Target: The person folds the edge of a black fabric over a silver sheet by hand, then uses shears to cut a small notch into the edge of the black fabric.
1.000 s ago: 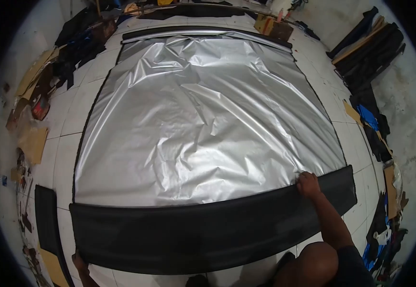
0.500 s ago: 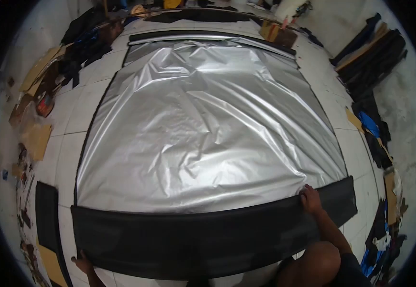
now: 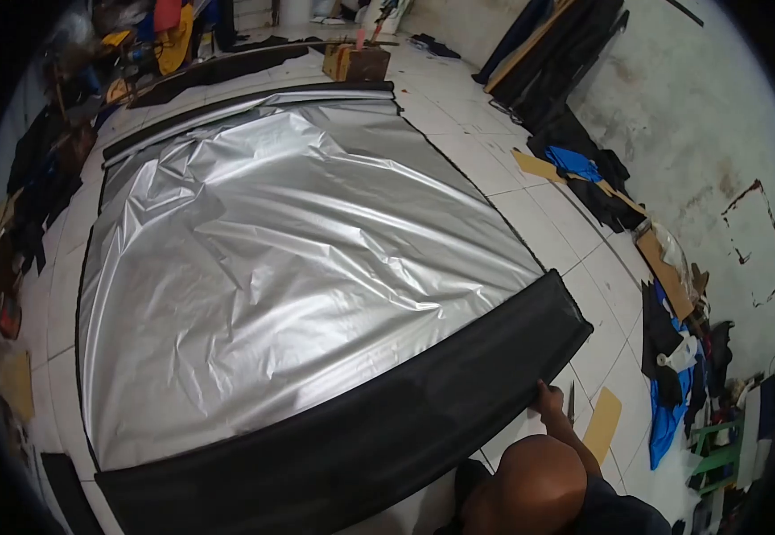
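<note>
A large silver sheet (image 3: 254,294) lies creased on the tiled floor. Along its near side the material is black, forming a broad flat band (image 3: 387,419) that runs from lower left up to the right. My right hand (image 3: 548,400) is closed at the near edge of this black fabric, close to its right end, thumb at the rim and the other fingers mostly hidden. Just right of that hand lies a slim pointed dark tool (image 3: 571,403). My bent knee (image 3: 539,481) is beside the band's near edge. My left hand is out of view.
A tan board piece (image 3: 602,423) lies right of my arm. Scraps of black and blue fabric (image 3: 668,410) line the right wall, where dark rolls (image 3: 557,49) lean farther back. A cardboard box (image 3: 356,62) stands past the sheet's far end.
The view has swung to the right. My right hand has gone from the seam between silver and black to the band's near edge. My left hand, earlier at the band's left end, has left the view.
</note>
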Demonstrator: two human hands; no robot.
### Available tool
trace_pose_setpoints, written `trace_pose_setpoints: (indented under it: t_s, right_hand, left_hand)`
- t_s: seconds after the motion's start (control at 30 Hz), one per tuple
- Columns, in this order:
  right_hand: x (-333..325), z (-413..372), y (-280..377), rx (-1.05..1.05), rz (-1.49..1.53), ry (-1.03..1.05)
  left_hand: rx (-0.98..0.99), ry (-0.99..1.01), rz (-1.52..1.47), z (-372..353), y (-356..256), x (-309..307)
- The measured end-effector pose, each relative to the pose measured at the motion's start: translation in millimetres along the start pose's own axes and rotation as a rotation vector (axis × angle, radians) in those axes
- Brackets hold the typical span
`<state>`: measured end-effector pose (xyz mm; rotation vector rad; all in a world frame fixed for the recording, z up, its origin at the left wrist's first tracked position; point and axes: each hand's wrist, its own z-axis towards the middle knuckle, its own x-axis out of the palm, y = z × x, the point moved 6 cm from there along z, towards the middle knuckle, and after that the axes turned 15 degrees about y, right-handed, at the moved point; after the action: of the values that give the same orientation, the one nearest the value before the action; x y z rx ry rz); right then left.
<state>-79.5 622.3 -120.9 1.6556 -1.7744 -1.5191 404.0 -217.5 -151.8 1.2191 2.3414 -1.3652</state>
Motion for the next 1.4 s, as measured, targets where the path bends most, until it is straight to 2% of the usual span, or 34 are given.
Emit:
trace_pose_setpoints:
  t_s: [0.07,0.17,0.2,0.27,0.3,0.33,0.4,0.47,0.6,0.63,0.7,0.73,0.8,0.83,0.9,0.97,1.0,1.07,1.13,1.2,1.27,1.3,1.4]
  right_hand:
    - [-9.1,33.6,-8.0,-0.039,0.06,-0.045]
    - [-30.9,89.0,-14.2,0.023,0.062,-0.082]
    - [-32.8,87.8,-0.1,0.038,0.106,-0.072]
    - [-42.7,102.6,13.7,-0.153,0.188,0.045]
    - [-50.7,107.7,13.2,-0.098,0.22,0.04]
    - [-60.3,104.2,16.9,-0.043,0.251,0.025]
    - [-74.5,90.3,26.4,-0.07,0.247,0.031]
    - [-93.2,92.9,26.8,-0.099,0.328,0.042]
    - [-124.8,75.1,81.8,-0.222,0.458,0.259]
    - [-134.4,80.4,96.2,-0.206,0.446,0.257]
    - [-130.6,93.5,128.2,-0.21,0.335,0.202]
    - [-123.8,103.4,146.0,-0.233,0.244,0.15]
    - [-96.3,133.7,172.5,-0.273,-0.168,-0.024]
    - [-73.1,132.6,176.1,-0.385,-0.365,-0.079]
    - [-3.7,111.7,175.8,-0.615,-0.752,-0.198]
    - [52.6,62.9,179.6,-0.758,-1.004,-0.235]
    - [74.8,25.4,169.7,-0.779,-1.069,-0.202]
    - [101.2,-38.7,163.7,-0.633,-1.141,-0.011]
    - [114.6,-96.2,137.4,-0.857,-1.087,0.164]
    - [124.8,-135.7,119.1,-0.942,-1.044,0.304]
    - [131.3,-145.2,103.7,-1.04,-1.029,0.291]
    - [134.1,-142.2,103.3,-1.016,-1.012,0.31]
    - [145.1,-132.0,111.9,-0.967,-1.055,0.335]
  left_hand:
    - [0.017,-0.036,-0.056,1.1,-14.7,11.7]
    - [0.052,-0.104,-0.128,1.0,-20.9,11.5]
    - [0.067,-0.132,-0.149,-2.3,-17.3,5.1]
    - [0.105,-0.195,-0.18,-11.5,-7.5,-17.1]
    - [0.117,-0.223,-0.181,-18.4,1.0,-29.2]
    - [0.133,-0.243,-0.199,-24.2,7.9,-44.1]
    - [0.156,-0.257,-0.272,-34.8,6.0,-63.4]
    - [0.161,-0.2,-0.538,-40.7,-12.5,-79.4]
    - [0.231,-0.182,-0.582,-61.3,-21.9,-120.8]
    - [0.288,-0.21,-0.357,-69.1,-43.6,-127.7]
    - [0.356,-0.203,-0.205,-73.9,-92.2,-135.8]
    - [0.378,-0.174,-0.282,-71.7,-128.9,-123.6]
    - [0.26,-0.311,-0.212,-27.7,-146.4,-129.2]
    - [0.309,-0.241,-0.021,14.2,-148.3,-132.5]
    - [0.627,-0.246,0.722,63.1,-152.3,-97.8]
    - [0.726,-0.258,0.897,49.1,-171.5,-33.5]
    - [0.569,-0.184,0.521,11.6,-187.2,12.5]
    - [0.538,0.012,0.674,-52.2,-188.3,59.7]
    - [0.604,-0.029,0.994,-95.9,-155.6,86.9]
    - [0.54,0.031,0.978,-124.2,-142.5,104.0]
    - [0.666,-0.032,0.94,-118.7,-120.2,101.6]
    - [0.738,-0.051,0.904,-111.2,-114.8,109.3]
    - [0.694,-0.08,1.017,-101.1,-131.7,115.5]
